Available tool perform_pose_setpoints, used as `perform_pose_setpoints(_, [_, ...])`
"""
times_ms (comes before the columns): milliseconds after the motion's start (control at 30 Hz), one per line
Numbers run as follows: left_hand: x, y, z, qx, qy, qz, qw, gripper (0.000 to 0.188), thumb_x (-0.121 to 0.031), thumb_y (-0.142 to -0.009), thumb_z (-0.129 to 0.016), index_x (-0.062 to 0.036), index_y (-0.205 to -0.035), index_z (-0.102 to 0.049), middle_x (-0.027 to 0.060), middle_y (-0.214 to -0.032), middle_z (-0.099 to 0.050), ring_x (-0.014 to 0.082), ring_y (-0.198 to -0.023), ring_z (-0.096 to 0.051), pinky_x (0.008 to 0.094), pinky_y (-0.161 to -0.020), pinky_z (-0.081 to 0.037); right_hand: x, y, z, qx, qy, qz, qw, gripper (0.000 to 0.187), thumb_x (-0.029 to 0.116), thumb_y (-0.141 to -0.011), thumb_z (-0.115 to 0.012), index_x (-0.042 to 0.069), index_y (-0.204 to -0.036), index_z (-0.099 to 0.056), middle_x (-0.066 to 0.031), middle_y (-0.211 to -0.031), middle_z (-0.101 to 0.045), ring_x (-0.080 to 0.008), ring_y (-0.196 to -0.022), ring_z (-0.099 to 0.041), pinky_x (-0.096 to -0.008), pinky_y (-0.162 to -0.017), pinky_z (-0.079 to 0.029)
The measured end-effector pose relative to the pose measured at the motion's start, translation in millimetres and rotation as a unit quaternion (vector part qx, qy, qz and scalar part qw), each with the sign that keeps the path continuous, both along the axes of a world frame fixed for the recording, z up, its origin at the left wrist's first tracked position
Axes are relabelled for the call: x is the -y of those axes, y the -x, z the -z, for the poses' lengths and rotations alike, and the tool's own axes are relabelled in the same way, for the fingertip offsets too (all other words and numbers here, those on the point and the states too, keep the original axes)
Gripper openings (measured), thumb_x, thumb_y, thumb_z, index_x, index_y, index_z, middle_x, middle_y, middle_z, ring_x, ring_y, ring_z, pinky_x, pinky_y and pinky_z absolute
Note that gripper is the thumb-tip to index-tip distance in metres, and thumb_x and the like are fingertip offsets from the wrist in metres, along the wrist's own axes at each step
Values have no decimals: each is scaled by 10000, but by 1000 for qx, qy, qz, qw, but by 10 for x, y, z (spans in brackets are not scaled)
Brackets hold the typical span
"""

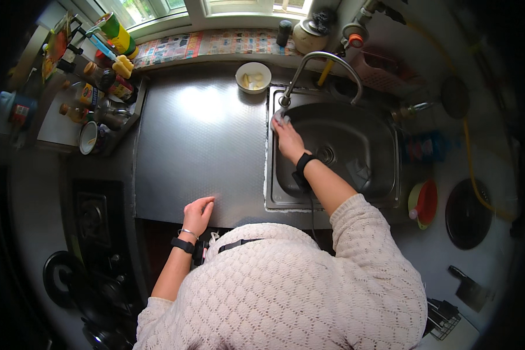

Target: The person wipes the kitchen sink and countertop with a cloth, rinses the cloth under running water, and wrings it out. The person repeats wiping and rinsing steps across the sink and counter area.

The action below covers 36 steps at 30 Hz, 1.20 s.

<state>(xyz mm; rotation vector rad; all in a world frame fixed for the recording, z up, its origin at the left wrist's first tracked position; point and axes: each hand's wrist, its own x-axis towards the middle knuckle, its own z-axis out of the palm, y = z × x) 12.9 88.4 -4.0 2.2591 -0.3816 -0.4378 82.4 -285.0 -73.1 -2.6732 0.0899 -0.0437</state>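
Far side: a window (196, 13) admits daylight; greenery (139, 8) shows outside. Patterned covering lies on the sill (216, 44). Left: pale shelf (53, 119). Right: grey-white wall (429, 248), dimmer.

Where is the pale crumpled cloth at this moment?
In the head view, the pale crumpled cloth is at the fingertips of the right hand, on the left side of the sink, near the base of the faucet.
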Motion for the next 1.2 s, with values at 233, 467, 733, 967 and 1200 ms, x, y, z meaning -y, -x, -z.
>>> perform_pose_setpoints(233, [-151, -4, -10, 15, -1, -20, 1000, 212, -153, -902, -610, -23, -1050, -688, 133, -1006, -706, 251, -911, -685, 330, -801, -523, 61, -325, -8, 53, 17, 38, 998, 433, -6, -851, -450, 101, -1254, -565, -134, -1238, -590, -384, -994, -595, -449, -854, -489])
perform_pose_setpoints(467, [-43, -38, 41, 4, 0, -16, 1000, 216, -156, -903, -609, -21, -1053, -686, 138, -1000, -706, 255, -907, -684, 333, -801, -523, -189, 620, -48, 20, -38, 11, 999, 379, 32, -877, -486, 135, -1235, -552, -205, -863, -625, -398, -770, -608, -497, -667, -494])
perform_pose_setpoints(733, [-27, -150, 27, 18, -1, -12, 1000, 211, -154, -906, -605, -16, -1045, -686, 144, -997, -705, 257, -909, -685, 336, -804, -522, -35, -208, -474, 197, -79, 14, 977, 307, 124, -896, -558, 108, -1201, -594, -160, -1047, -639, -354, -999, -588, -423, -842, -486])
perform_pose_setpoints(967, [-99, -135, -13, 25, -12, -28, 999, 214, -155, -906, -600, -14, -1045, -682, 146, -1002, -702, 268, -917, -681, 338, -811, -519, -66, -507, -22, 49, 64, -9, 997, 332, 238, -931, -542, 104, -1226, -614, -164, -1481, -356, -380, -1275, -440, -391, -1048, -402])
perform_pose_setpoints(1200, [-59, -58, 24, 23, -8, -26, 999, 211, -155, -906, -599, -20, -1044, -683, 143, -1004, -701, 270, -920, -680, 338, -817, -518, -247, 155, 16, 91, 39, -80, 992, 202, 186, -909, -550, 38, -1001, -650, -156, -1475, -370, -405, -1274, -432, -419, -997, -449])
